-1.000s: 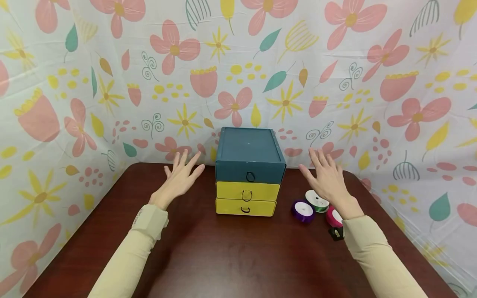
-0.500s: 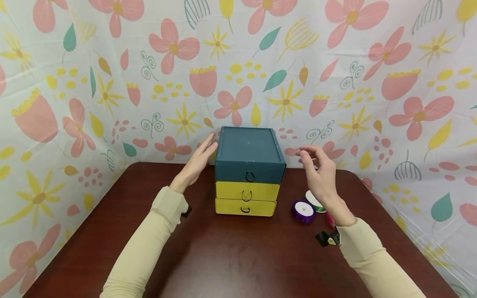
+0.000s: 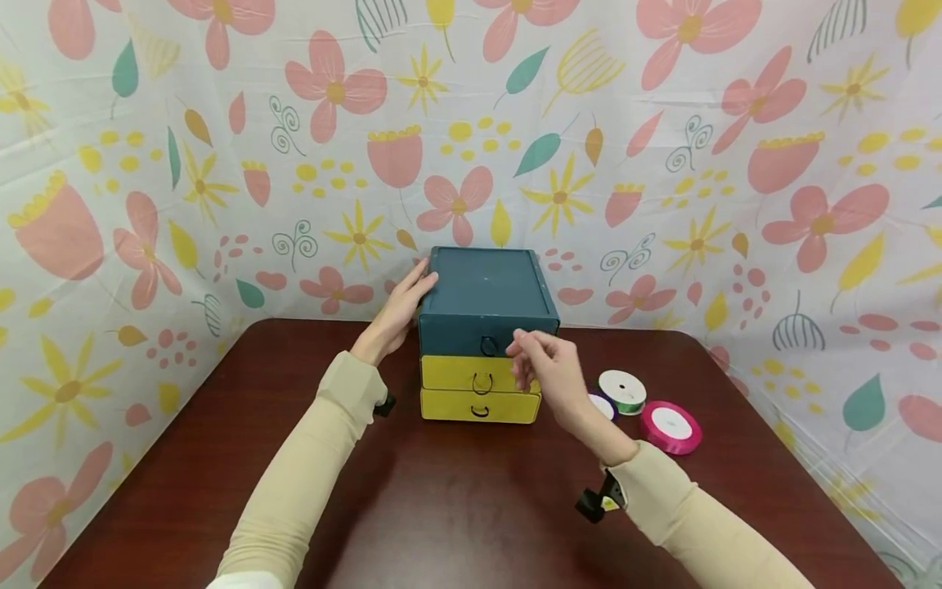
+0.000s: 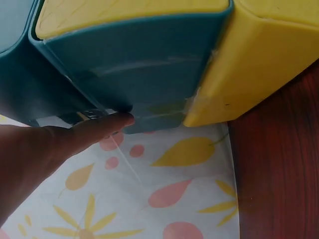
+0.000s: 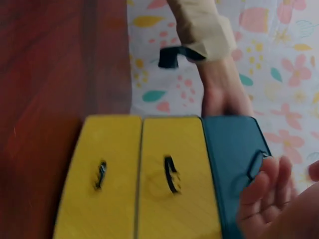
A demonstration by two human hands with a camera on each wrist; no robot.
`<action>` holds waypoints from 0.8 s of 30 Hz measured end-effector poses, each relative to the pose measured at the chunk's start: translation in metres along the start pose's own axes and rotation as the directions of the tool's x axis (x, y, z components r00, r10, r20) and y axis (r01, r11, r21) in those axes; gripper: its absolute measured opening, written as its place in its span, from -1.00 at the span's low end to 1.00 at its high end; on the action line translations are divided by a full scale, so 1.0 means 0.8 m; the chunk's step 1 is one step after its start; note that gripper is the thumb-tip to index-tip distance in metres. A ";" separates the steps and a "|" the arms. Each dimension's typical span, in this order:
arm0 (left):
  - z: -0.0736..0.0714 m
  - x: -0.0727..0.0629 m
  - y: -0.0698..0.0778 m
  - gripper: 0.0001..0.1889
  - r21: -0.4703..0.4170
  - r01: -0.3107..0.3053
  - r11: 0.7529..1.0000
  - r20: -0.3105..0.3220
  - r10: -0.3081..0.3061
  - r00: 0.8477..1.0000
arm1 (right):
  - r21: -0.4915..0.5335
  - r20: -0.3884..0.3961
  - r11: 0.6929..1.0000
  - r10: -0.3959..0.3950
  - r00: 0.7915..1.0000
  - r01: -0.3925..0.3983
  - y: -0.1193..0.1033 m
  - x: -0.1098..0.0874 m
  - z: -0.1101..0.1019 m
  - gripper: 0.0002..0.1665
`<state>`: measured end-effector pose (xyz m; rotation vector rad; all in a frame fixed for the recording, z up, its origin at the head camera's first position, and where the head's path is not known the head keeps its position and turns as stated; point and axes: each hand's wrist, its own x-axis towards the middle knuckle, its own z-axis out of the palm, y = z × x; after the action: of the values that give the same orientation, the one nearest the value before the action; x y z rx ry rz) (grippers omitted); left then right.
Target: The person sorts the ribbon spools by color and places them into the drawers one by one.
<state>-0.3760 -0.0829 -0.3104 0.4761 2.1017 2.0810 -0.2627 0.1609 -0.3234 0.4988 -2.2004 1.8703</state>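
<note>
A small drawer unit (image 3: pixel 486 282) stands at the back of the table, with a teal top drawer (image 3: pixel 452 337) and two yellow drawers (image 3: pixel 445 406) below. All three drawers are closed, and each has a dark loop handle. My left hand (image 3: pixel 393 319) lies against the unit's left side, its fingers extended along the teal wall (image 4: pixel 129 69). Just right of the top drawer's loop handle (image 3: pixel 488 345), my right hand (image 3: pixel 555 368) has loosely bent fingers and holds nothing. Its fingertips (image 5: pixel 266 167) are close to that loop in the right wrist view; whether they touch it, I cannot tell.
Right of the unit lie ribbon spools: a white-sided green one (image 3: pixel 621 391), a pink one (image 3: pixel 671 427) and a purple one (image 3: pixel 603 406) partly behind my right hand. A floral cloth (image 3: pixel 471 123) hangs behind the dark wooden table (image 3: pixel 441 507).
My left hand has moved right and come against the unit's side. My right hand has swung left from above the spools to the top drawer's front, its fingers bending.
</note>
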 end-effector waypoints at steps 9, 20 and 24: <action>0.003 0.001 -0.001 -0.33 0.006 0.004 1.000 -0.022 -0.004 1.000 | 0.140 0.307 0.855 0.443 0.842 -0.500 0.011 0.019 0.025 -0.30; 0.004 0.000 -0.006 -0.34 0.090 -0.022 0.996 -0.042 0.026 0.999 | 0.396 0.354 0.763 0.387 0.851 -0.511 0.012 0.024 0.040 -0.65; 0.002 0.001 -0.005 -0.33 0.118 -0.042 0.992 -0.048 0.048 0.998 | 0.368 0.348 0.782 0.386 0.854 -0.504 0.007 0.019 0.041 -0.66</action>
<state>-0.3763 -0.0811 -0.3143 0.4950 2.2722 2.0213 -0.2770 0.1278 -0.3286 0.3070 -2.1710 2.7501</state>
